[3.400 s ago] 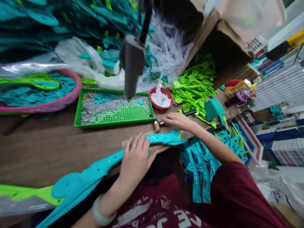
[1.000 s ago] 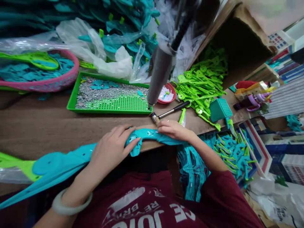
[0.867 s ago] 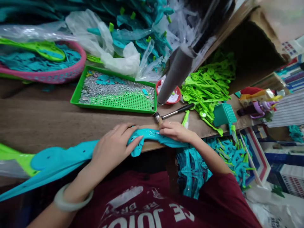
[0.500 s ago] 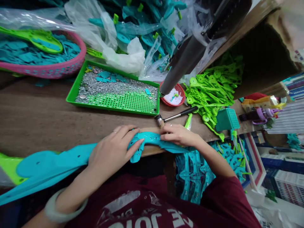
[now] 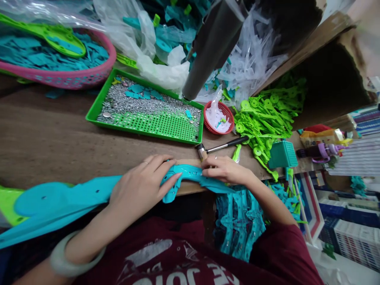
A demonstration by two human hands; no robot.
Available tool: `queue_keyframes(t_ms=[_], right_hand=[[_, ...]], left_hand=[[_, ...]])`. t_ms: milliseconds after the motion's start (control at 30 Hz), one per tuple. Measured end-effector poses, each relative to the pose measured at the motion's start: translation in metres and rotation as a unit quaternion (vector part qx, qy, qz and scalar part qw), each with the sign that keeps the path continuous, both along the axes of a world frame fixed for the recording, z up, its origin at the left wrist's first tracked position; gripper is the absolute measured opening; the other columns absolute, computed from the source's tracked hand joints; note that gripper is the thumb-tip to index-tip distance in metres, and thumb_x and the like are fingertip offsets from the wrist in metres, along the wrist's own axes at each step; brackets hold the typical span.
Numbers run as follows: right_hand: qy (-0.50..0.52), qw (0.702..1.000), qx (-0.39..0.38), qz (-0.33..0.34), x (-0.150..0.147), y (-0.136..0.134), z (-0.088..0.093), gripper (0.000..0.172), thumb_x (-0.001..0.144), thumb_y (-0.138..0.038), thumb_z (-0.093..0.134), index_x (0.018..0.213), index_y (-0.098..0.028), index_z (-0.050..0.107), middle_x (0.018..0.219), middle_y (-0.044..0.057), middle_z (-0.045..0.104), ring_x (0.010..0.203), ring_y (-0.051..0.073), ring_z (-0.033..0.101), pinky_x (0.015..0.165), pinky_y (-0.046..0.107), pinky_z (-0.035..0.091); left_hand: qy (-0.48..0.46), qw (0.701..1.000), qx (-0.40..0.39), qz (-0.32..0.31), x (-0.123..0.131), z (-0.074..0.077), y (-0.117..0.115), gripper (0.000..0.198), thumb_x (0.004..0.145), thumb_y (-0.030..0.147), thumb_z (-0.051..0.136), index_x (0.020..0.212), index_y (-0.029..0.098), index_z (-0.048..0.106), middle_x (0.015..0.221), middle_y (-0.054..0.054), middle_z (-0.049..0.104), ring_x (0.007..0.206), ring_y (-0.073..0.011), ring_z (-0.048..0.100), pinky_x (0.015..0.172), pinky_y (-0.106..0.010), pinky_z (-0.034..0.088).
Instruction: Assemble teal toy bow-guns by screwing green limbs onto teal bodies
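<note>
A long turquoise plastic part (image 5: 71,194) with a rounded disc end and small holes lies along the table's front edge. My left hand (image 5: 139,182) is wrapped over its middle, thumb along the near side. Further right, my right hand (image 5: 224,170) has its fingers bent and pressed on the curved section of the same part; what lies under the fingertips is hidden. Just beyond the right fingers rests a hammer (image 5: 221,147) with a metal head and black grip. A lime-green piece (image 5: 12,206) lies under the part's left end.
A green perforated tray (image 5: 142,126) holds many small metal pins. Beside it stand a red basket (image 5: 219,128) of white bits and a pink basket (image 5: 113,55) of turquoise pieces. A dark grey cylinder (image 5: 210,47) slants overhead. Lime-green parts (image 5: 267,114) are heaped right, near a teal box (image 5: 283,154).
The camera view has shifted slightly, so the overhead cylinder appears further left and the tray a little to the right. Both hands keep nearly the same hold on the turquoise part.
</note>
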State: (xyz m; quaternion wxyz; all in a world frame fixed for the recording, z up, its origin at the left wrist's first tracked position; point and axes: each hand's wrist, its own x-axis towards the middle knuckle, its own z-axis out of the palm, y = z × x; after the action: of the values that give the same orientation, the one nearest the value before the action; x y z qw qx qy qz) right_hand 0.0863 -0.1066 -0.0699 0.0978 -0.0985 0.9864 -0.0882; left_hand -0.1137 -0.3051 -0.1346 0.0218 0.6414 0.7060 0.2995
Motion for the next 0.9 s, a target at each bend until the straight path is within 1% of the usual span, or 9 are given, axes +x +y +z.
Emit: queue_keyframes(t_ms=[100, 233, 367, 467, 533, 667, 733, 900], right_hand=[[0.015, 1.0, 0.018, 0.006, -0.002, -0.003, -0.001, 0.029, 0.107, -0.029, 0.036, 0.113, -0.023, 0.063, 0.112, 0.007, 0.064, 0.094, 0.018, 0.057, 0.071, 0.028, 0.039], [0.053, 0.997, 0.046, 0.014, -0.001, -0.009, -0.01, 0.032, 0.107, -0.025, 0.031, 0.108, -0.02, 0.062, 0.105, 0.006, 0.065, 0.087, 0.016, 0.056, 0.069, 0.027, 0.038], [0.075, 0.995, 0.067, 0.008, 0.004, -0.014, -0.019, 0.027, 0.106, -0.021, 0.034, 0.108, -0.02, 0.061, 0.1, 0.006, 0.065, 0.087, 0.016, 0.055, 0.068, 0.027, 0.038], [0.091, 0.994, 0.065, 0.008, 0.004, -0.017, -0.021, 0.023, 0.105, -0.02, 0.04, 0.105, -0.021, 0.063, 0.098, 0.005, 0.065, 0.088, 0.017, 0.055, 0.066, 0.028, 0.038], [0.09, 0.995, 0.051, -0.007, 0.003, -0.017, -0.02, 0.021, 0.104, -0.022, 0.043, 0.102, -0.022, 0.064, 0.099, 0.005, 0.065, 0.088, 0.016, 0.056, 0.066, 0.027, 0.039], [0.102, 0.991, -0.052, -0.062, 0.005, -0.016, -0.021, 0.022, 0.104, -0.028, 0.045, 0.103, -0.02, 0.066, 0.103, 0.007, 0.066, 0.092, 0.016, 0.059, 0.076, 0.027, 0.046], [0.122, 0.986, -0.084, -0.082, 0.009, -0.017, -0.024, 0.023, 0.104, -0.028, 0.045, 0.103, -0.02, 0.066, 0.102, 0.008, 0.066, 0.093, 0.016, 0.06, 0.079, 0.028, 0.047], [0.15, 0.98, -0.07, -0.113, 0.011, -0.022, -0.033, 0.022, 0.102, -0.028, 0.049, 0.1, -0.021, 0.069, 0.102, 0.007, 0.067, 0.091, 0.017, 0.059, 0.075, 0.029, 0.048]], left_hand=[[-0.001, 1.0, -0.004, -0.007, 0.0, 0.001, 0.0, 0.047, 0.105, 0.048, 0.036, 0.117, 0.015, 0.067, 0.119, -0.013, 0.069, 0.104, -0.0309, 0.066, 0.073, -0.04, 0.054], [-0.003, 1.0, -0.019, -0.009, 0.0, 0.002, -0.001, 0.046, 0.105, 0.046, 0.037, 0.118, 0.013, 0.067, 0.121, -0.014, 0.068, 0.106, -0.0313, 0.066, 0.074, -0.04, 0.055], [-0.003, 1.0, -0.016, -0.007, 0.0, 0.002, -0.001, 0.046, 0.105, 0.045, 0.037, 0.118, 0.014, 0.067, 0.121, -0.014, 0.068, 0.106, -0.0311, 0.066, 0.073, -0.04, 0.055], [0.007, 1.0, -0.011, -0.008, 0.001, 0.002, 0.0, 0.045, 0.105, 0.045, 0.037, 0.118, 0.014, 0.067, 0.12, -0.013, 0.068, 0.105, -0.0306, 0.066, 0.073, -0.04, 0.056], [0.009, 1.0, -0.014, -0.005, 0.001, 0.002, 0.0, 0.045, 0.105, 0.045, 0.037, 0.118, 0.014, 0.067, 0.121, -0.013, 0.068, 0.105, -0.0301, 0.066, 0.073, -0.04, 0.056], [0.017, 1.0, -0.011, -0.009, 0.0, 0.001, -0.001, 0.046, 0.105, 0.045, 0.036, 0.118, 0.014, 0.067, 0.119, -0.013, 0.068, 0.104, -0.0301, 0.067, 0.071, -0.039, 0.056], [0.02, 1.0, -0.009, -0.013, 0.0, 0.001, -0.001, 0.047, 0.105, 0.046, 0.036, 0.119, 0.013, 0.066, 0.119, -0.013, 0.068, 0.103, -0.03, 0.067, 0.07, -0.039, 0.056], [0.019, 0.999, -0.01, -0.024, -0.002, 0.004, -0.001, 0.049, 0.105, 0.049, 0.035, 0.122, 0.014, 0.065, 0.121, -0.014, 0.068, 0.105, -0.031, 0.067, 0.069, -0.039, 0.057]])
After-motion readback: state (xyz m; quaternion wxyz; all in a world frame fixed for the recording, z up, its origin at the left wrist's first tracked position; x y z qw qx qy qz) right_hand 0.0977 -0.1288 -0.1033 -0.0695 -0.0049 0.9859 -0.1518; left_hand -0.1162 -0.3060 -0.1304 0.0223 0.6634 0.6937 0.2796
